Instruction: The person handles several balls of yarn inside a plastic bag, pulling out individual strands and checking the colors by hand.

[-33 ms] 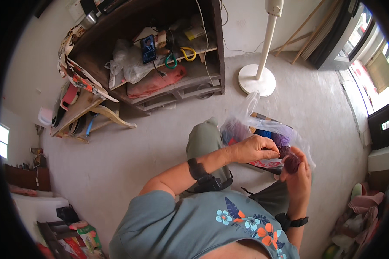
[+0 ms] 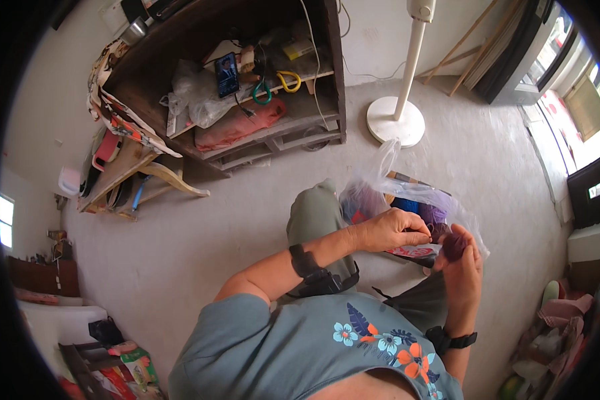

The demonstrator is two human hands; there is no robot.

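A dark maroon ball of yarn (image 2: pixel 455 247) sits in my right hand (image 2: pixel 465 270), with the fingers curled round it. To its left my left hand (image 2: pixel 388 231) is closed, thumb and fingertips pinched on a thin dark strand of yarn that shows only faintly. Below and behind the hands a clear plastic bag (image 2: pixel 440 198) spreads open over a box-like holder. Inside it lie a blue ball of yarn (image 2: pixel 405 205) and a purple ball of yarn (image 2: pixel 433 213). More maroon yarn (image 2: pixel 438 231) shows between the hands, partly covered.
My knee (image 2: pixel 317 210) is left of the bag. A white stand with a round base (image 2: pixel 395 123) rises beyond it. Far left, a dark cabinet (image 2: pixel 343 100) holds a lit phone (image 2: pixel 227 75), scissors with yellow and green handles (image 2: pixel 289 82) and plastic bags. A wooden stool (image 2: pixel 173 181) stands beside it.
My right hand and the maroon ball have shifted slightly up and to the right, and the ball has turned a little. My left hand stays in place.
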